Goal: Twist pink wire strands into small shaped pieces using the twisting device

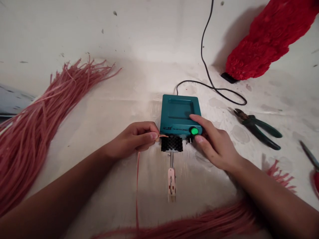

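Note:
A small teal electric machine [180, 111] with a green button [194, 131] sits in the middle of the table. My left hand [136, 137] is closed in a pinch on a thin pink wire [138, 186]. Bare copper strands at the wire's end reach the black ridged part [171, 143] on the machine's front. From the fingers the rest of the wire hangs down toward the near bundle. My right hand [216, 142] grips the machine's front right corner, index finger on top and thumb beside the button. A metal rod with a pale pink clip [171, 182] sticks out toward me.
Pink wire bundles lie at left [50, 116] and along the near edge [199, 224]. Green-handled cutting pliers [259, 127] rest at right, near a pointed tool with a red handle [315, 181]. A black cord [205, 63] runs behind the machine. Red ruffled fabric [266, 43] covers something at back right.

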`<state>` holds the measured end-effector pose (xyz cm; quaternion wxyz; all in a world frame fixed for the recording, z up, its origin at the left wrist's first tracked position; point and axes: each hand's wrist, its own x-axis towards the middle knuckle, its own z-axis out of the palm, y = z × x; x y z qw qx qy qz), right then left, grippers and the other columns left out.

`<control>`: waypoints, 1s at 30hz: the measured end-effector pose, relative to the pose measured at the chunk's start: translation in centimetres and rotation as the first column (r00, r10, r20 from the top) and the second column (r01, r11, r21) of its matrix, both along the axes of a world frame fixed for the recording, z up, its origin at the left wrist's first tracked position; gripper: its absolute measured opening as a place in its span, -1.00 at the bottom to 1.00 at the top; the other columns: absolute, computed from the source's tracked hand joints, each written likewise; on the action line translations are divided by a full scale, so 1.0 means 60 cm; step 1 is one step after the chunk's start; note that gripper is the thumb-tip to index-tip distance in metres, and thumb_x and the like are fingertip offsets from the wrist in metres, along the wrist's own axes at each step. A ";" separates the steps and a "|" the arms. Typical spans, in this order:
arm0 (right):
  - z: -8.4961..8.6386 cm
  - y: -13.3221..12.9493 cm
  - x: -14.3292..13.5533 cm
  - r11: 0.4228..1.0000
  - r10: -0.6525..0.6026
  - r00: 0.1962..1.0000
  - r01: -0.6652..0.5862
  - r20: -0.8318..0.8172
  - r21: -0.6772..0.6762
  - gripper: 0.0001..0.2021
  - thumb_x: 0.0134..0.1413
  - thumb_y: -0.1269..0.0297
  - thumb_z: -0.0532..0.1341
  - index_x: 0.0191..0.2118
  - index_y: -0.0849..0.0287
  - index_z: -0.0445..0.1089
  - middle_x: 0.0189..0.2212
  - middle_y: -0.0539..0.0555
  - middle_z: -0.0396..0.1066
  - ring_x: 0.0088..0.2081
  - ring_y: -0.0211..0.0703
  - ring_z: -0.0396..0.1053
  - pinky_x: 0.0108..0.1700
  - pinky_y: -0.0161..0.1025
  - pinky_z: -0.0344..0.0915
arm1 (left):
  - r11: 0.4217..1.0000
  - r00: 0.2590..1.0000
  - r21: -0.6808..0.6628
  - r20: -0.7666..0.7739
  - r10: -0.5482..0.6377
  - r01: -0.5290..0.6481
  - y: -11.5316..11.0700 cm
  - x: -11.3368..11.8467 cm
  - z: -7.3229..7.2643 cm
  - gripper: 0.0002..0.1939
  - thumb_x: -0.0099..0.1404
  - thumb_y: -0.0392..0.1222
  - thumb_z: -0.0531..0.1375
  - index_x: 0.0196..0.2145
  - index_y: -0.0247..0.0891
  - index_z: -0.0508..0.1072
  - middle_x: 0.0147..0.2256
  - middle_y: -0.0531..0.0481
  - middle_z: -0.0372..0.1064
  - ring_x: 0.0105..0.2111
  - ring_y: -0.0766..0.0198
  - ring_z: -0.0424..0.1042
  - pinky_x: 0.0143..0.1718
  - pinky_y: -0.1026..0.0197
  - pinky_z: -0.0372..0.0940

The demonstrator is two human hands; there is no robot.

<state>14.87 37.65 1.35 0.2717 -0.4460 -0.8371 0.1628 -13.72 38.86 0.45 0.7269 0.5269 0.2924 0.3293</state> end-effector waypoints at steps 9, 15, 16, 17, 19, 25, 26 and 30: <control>0.002 0.001 -0.004 1.000 -0.016 1.000 0.016 0.007 -0.007 -0.51 0.33 0.11 0.06 0.31 0.09 0.12 -0.59 -0.08 0.34 -0.60 -0.18 0.32 -0.51 -0.25 0.27 | 1.000 0.999 -0.010 -0.038 -0.004 0.004 0.001 -0.002 0.003 -0.81 0.34 -0.12 0.24 -0.39 -0.27 0.46 -0.64 0.16 0.04 -0.67 0.50 -0.08 -0.66 0.37 -0.19; 0.004 0.002 -0.004 0.998 -0.025 1.000 0.024 -0.005 -0.050 -0.50 0.34 0.05 0.06 0.31 0.06 0.12 -0.61 -0.08 0.32 -0.61 -0.18 0.31 -0.52 -0.25 0.26 | 1.000 0.997 -0.025 -0.076 -0.018 0.016 0.002 -0.004 0.005 -0.79 0.36 -0.09 0.22 -0.37 -0.26 0.46 -0.60 0.12 0.10 -0.67 0.51 -0.07 -0.68 0.37 -0.21; 0.004 0.002 -0.004 0.998 -0.027 1.000 0.026 -0.016 -0.063 -0.50 0.35 0.04 0.05 0.31 0.04 0.12 -0.61 -0.08 0.32 -0.60 -0.17 0.32 -0.52 -0.25 0.27 | 1.000 0.996 -0.025 -0.084 -0.016 0.014 0.002 -0.003 0.004 -0.79 0.36 -0.09 0.22 -0.38 -0.26 0.45 -0.59 0.11 0.11 -0.67 0.51 -0.07 -0.68 0.37 -0.21; 0.003 0.002 -0.004 0.997 -0.031 0.999 0.029 -0.034 -0.076 -0.51 0.35 0.03 0.04 0.31 0.03 0.13 -0.60 -0.07 0.33 -0.59 -0.17 0.33 -0.51 -0.24 0.28 | 1.000 0.996 -0.026 -0.088 -0.014 0.012 0.002 -0.003 0.004 -0.79 0.36 -0.09 0.22 -0.38 -0.26 0.45 -0.59 0.11 0.12 -0.67 0.51 -0.07 -0.68 0.37 -0.21; 0.002 0.003 -0.006 0.994 -0.047 0.995 0.038 -0.088 -0.104 -0.54 0.37 0.00 0.01 0.28 0.01 0.16 -0.57 -0.06 0.35 -0.56 -0.16 0.36 -0.50 -0.23 0.29 | 1.000 0.996 -0.022 -0.088 -0.016 0.014 0.002 -0.001 0.004 -0.79 0.36 -0.10 0.22 -0.39 -0.26 0.43 -0.59 0.11 0.12 -0.67 0.51 -0.07 -0.68 0.38 -0.21; 0.001 0.010 -0.015 0.993 -0.075 0.982 0.057 -0.172 -0.104 -0.61 0.36 -0.04 0.03 0.14 0.03 0.29 -0.56 -0.07 0.33 -0.55 -0.21 0.35 -0.48 -0.26 0.31 | 1.000 0.994 -0.003 -0.105 -0.012 0.012 -0.001 0.001 0.009 -0.76 0.37 -0.10 0.21 -0.41 -0.27 0.40 -0.61 0.13 0.05 -0.67 0.50 -0.10 -0.67 0.38 -0.22; 0.001 0.011 -0.016 0.994 -0.078 0.983 0.065 -0.168 -0.084 -0.62 0.36 -0.04 0.05 0.12 0.04 0.30 -0.57 -0.08 0.32 -0.56 -0.23 0.34 -0.47 -0.27 0.31 | 1.000 0.994 -0.005 -0.109 -0.014 0.014 -0.002 0.000 0.010 -0.76 0.37 -0.10 0.20 -0.41 -0.27 0.40 -0.63 0.14 0.03 -0.67 0.50 -0.11 -0.67 0.38 -0.22; 0.000 0.013 -0.019 0.996 -0.084 0.984 0.083 -0.154 -0.015 -0.66 0.34 -0.02 0.09 0.07 0.05 0.33 -0.56 -0.09 0.33 -0.57 -0.25 0.32 -0.45 -0.28 0.33 | 1.000 0.984 0.027 -0.180 0.008 -0.003 0.000 -0.018 0.017 -0.77 0.40 -0.08 0.16 -0.38 -0.24 0.38 -0.66 0.19 -0.06 -0.69 0.49 -0.14 -0.67 0.38 -0.21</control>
